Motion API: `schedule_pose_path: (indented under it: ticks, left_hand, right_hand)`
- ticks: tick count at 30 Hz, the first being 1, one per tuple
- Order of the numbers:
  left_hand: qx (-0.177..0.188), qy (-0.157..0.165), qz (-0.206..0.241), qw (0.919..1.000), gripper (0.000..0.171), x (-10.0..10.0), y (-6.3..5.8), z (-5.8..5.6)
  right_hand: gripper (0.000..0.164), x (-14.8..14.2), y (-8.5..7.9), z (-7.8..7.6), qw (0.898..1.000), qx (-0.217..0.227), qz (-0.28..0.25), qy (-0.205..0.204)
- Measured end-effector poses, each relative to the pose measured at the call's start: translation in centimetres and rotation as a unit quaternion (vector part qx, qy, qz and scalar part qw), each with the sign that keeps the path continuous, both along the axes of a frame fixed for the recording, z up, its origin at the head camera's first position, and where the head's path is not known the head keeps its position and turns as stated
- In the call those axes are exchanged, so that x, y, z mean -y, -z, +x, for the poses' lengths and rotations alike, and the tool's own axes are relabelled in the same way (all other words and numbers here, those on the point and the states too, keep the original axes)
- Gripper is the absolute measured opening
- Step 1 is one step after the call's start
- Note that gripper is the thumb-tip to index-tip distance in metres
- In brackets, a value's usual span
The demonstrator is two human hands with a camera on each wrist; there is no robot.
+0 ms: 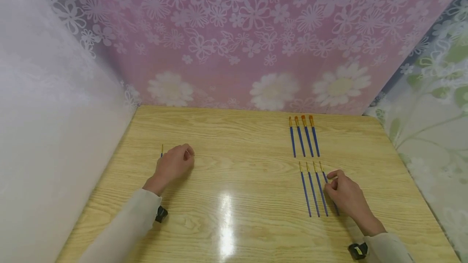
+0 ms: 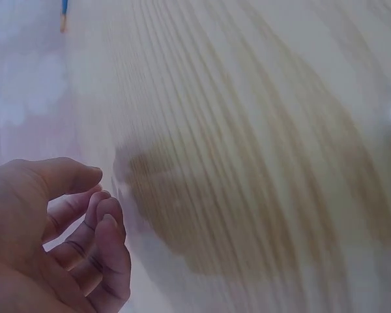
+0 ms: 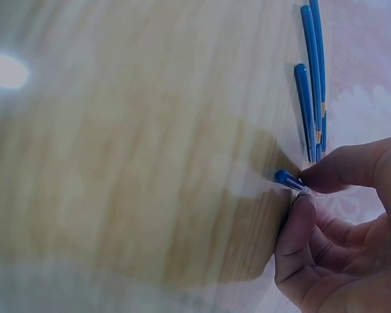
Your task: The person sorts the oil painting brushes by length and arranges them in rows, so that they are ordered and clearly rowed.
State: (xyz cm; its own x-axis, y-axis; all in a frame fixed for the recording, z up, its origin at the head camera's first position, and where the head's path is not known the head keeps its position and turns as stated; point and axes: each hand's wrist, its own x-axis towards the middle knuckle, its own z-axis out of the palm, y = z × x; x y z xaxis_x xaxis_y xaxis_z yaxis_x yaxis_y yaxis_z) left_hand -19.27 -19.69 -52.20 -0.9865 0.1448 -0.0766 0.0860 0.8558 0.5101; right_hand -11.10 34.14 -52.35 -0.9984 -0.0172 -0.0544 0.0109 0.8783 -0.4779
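Observation:
My right hand (image 1: 347, 196) is at the right side of the wooden table, thumb and index finger pinching a thin blue paintbrush (image 3: 290, 180). That brush is the rightmost of a near row of slim brushes (image 1: 313, 190), bristles pointing away from me; the hand covers part of it. My left hand (image 1: 174, 163) hovers over the table's left side, fingers loosely curled and a gap under the thumb, with nothing held in the left wrist view. Behind it shows the tip of another thin paintbrush (image 1: 162, 150); the hand and forearm hide the rest.
Beyond the near row lies a second row of blue paintbrushes (image 1: 306, 137) with wider orange bristles. A pink flowered sheet (image 1: 226, 72) hangs along the table's far edge, with a white panel (image 1: 66, 104) at left and a flowered one (image 1: 431, 125) at right. Glare marks the table (image 1: 248, 165).

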Motion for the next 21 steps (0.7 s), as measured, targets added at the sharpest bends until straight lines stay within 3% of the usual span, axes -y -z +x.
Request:
schedule_pose_path:
  ticks: [9,21]
  left_hand:
    - [0.026,-0.062,-0.006,0.9977,0.024,3.2,-0.8,1.8]
    - [0.033,-0.089,-0.016,0.9953,0.027,6.6,-1.0,3.4]
  right_hand:
    - [0.030,-0.3,0.1,0.2,1.000,-0.003,0.000,-0.002]
    - [0.031,-0.7,0.0,0.4,1.000,0.001,-0.008,-0.007]
